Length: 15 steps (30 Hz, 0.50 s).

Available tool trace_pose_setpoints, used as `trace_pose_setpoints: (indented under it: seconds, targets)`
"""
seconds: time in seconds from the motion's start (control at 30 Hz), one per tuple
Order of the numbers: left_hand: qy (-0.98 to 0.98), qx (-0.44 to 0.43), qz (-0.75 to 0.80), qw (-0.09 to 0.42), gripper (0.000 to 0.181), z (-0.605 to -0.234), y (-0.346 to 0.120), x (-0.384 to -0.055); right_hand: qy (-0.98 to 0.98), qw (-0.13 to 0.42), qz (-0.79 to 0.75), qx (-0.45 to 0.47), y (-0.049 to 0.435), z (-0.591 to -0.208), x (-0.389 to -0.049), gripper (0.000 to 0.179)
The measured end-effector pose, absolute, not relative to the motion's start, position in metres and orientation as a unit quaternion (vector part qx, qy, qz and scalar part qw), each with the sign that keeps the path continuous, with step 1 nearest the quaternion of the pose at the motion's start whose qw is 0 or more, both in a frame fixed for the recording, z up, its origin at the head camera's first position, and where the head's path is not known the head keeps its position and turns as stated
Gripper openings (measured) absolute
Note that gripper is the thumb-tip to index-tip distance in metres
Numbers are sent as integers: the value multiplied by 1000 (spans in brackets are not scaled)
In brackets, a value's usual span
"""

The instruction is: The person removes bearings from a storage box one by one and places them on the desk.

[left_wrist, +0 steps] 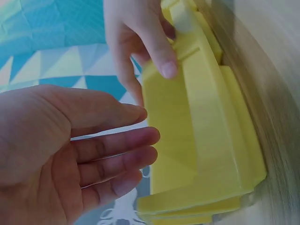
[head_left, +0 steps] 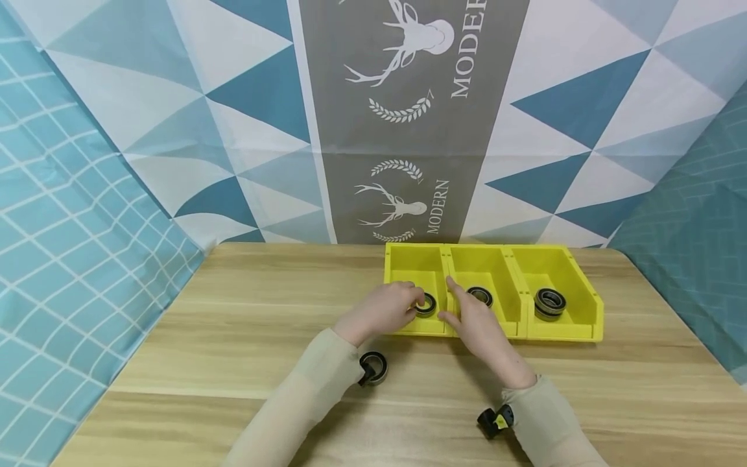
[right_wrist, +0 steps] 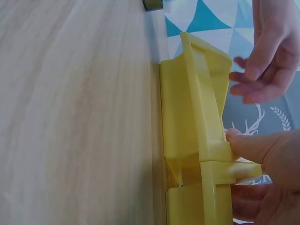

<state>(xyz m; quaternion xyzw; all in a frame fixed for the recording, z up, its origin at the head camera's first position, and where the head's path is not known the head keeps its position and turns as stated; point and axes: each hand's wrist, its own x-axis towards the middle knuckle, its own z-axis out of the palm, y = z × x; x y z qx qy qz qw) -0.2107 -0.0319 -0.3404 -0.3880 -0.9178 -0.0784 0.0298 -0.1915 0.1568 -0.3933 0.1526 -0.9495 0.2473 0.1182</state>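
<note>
My left hand [head_left: 385, 310] is over the front of the left yellow bin [head_left: 415, 259], its fingers beside a black-rimmed ball bearing [head_left: 432, 305] lying inside. In the left wrist view the fingers are loosely bent, with nothing between thumb and fingertips. My right hand [head_left: 481, 327] is at the divider between the left and middle bins, thumb and forefinger spread. The right wrist view has the right thumb [right_wrist: 248, 146] at the bin rim and the other fingers beyond the divider, partly hidden. Another bearing [head_left: 487, 298] sits in the middle bin, and stacked bearings [head_left: 549, 314] in the right one.
One more bearing [head_left: 382, 371] lies on the wooden table [head_left: 245, 311], beside the left sleeve and wrist camera. The three bins are joined side by side near the table's back edge. Patterned cloth [head_left: 403, 130] hangs behind and at both sides.
</note>
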Motion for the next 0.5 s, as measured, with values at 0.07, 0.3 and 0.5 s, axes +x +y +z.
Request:
trace_pose_setpoints:
  seconds: [0.07,0.3,0.5]
  targets:
    - [-922,-377,-83,14,19,-343,-30,-217,-949,123,246,156,156,-394,-192,68]
    - [-932,-352,-80,-5,20,-348,-24,-232,-946,132,248,160,157,-394,-190,68]
    - [-937,-342,-72,-10,18,-356,-20,-242,-946,136,248,161,157,-394,-191,68]
